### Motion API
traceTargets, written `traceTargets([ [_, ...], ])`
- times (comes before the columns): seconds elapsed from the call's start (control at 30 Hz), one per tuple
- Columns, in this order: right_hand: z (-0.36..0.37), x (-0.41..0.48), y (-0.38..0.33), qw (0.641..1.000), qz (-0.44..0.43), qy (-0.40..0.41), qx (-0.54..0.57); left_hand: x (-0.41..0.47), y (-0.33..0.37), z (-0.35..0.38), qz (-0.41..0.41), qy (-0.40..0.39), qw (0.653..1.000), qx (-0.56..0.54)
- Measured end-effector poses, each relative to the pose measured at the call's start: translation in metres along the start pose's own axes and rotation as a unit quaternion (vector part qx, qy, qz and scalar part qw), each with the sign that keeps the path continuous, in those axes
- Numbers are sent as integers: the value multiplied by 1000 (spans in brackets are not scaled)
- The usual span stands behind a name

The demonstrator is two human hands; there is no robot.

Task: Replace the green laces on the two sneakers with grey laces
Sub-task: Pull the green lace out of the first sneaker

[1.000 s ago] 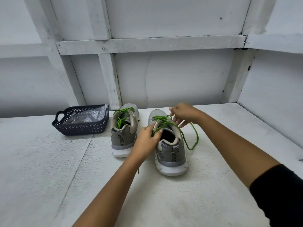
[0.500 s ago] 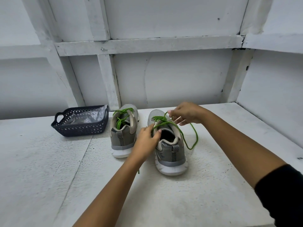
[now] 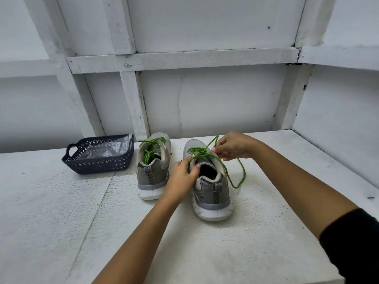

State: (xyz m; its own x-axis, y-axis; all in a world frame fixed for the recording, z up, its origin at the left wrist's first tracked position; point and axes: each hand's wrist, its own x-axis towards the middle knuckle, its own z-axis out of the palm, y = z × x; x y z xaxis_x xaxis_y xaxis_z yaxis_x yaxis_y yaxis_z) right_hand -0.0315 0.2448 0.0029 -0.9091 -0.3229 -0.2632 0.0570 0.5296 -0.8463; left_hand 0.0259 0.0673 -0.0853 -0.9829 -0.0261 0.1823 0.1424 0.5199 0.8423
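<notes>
Worktop point(image 3: 51, 212): white, rough-surfaced, carrying two grey sneakers with heels toward the viewer.
Centre sneaker point(image 3: 212, 191): middle of frame. The left hand point(image 3: 182, 177) grips its collar beside the tongue, fingers curled over the rim, thumb at the opening.
Its green lace point(image 3: 244, 175): partly loosened. One strand loops out to the right of the shoe and rises to the right hand point(image 3: 233, 146), which pinches it between curled fingertips above the toe end.
Second sneaker point(image 3: 152, 173): just left of the first, untouched, its own lace point(image 3: 149, 149) green and threaded.
Dark lattice basket point(image 3: 98, 166): left of centre, holding crumpled clear plastic point(image 3: 106, 149).
</notes>
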Motion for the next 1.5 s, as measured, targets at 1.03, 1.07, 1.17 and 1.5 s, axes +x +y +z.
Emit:
traceTargets([
  [1.03, 6, 4, -5, 992, -11, 117, 48, -5, 5, -2, -11, -2, 999, -30],
  [1.07, 1, 7, -7, 982, -20, 168, 88, -5, 4, -2, -11, -2, 999, -32],
  [1.17, -17, 11, -15, 940, -41, 292, 169, -5, 4, -1, -17, -5, 999, -36],
  [1.5, 8, -4, 1, 999, 1, 42, 16, -8, 7, -3, -29, -11, 999, -44],
])
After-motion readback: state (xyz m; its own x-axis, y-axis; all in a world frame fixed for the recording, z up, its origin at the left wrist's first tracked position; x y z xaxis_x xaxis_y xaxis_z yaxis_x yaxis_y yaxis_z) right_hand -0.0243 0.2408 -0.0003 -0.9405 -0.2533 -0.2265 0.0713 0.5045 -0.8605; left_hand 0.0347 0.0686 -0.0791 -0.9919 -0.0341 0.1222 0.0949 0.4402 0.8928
